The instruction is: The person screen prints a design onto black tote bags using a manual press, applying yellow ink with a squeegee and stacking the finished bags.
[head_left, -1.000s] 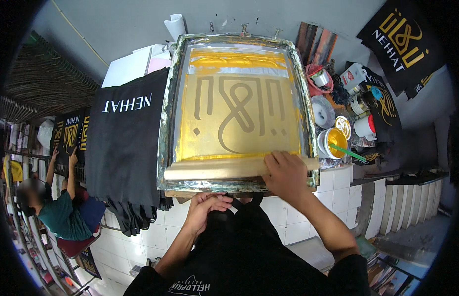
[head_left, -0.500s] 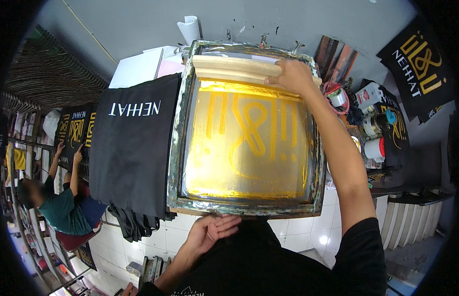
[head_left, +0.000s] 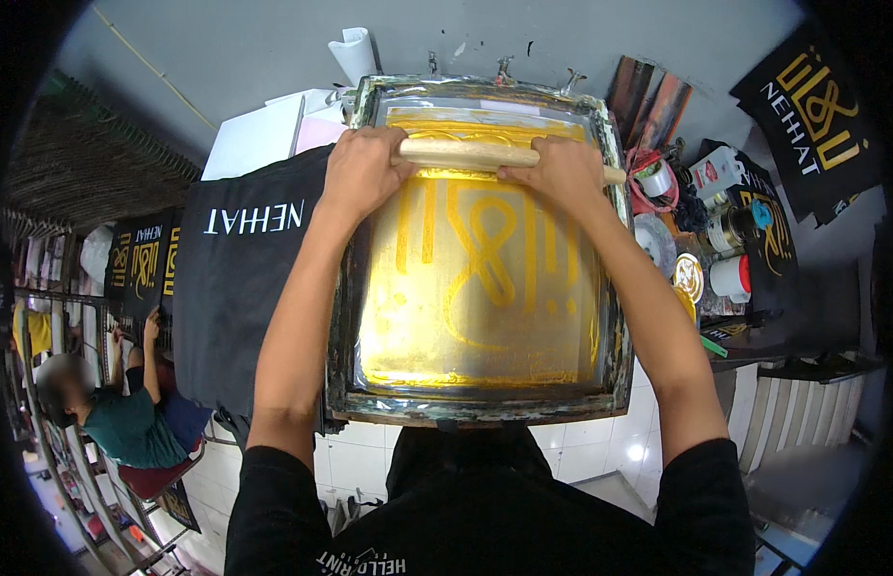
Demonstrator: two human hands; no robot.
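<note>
Both hands grip a squeegee (head_left: 468, 154) with a long pale wooden handle, which lies across the far part of a screen-printing frame. My left hand (head_left: 363, 175) is closed round its left end; my right hand (head_left: 568, 177) is closed on it nearer the right end, which sticks out past the fingers. The squeegee's blade edge is hidden beneath the handle. Below it stretches the mesh (head_left: 422, 322), smeared with yellow ink and bearing a script-like design. Dark, paint-stained wood forms the screen frame (head_left: 485, 408), held by metal clamps (head_left: 504, 70) along the far side.
Left of the frame lies a stack of black fabric pieces (head_left: 240, 278) with white lettering. Ink tubs and a red-lidded white jar (head_left: 729, 276) crowd the right side. Printed black cloth (head_left: 809, 115) hangs at upper right. A person in a green shirt (head_left: 134, 418) sits at far left.
My left hand has come up from below the frame's near edge onto the squeegee. The squeegee has tipped and shifted slightly toward me, with my right hand still on it.
</note>
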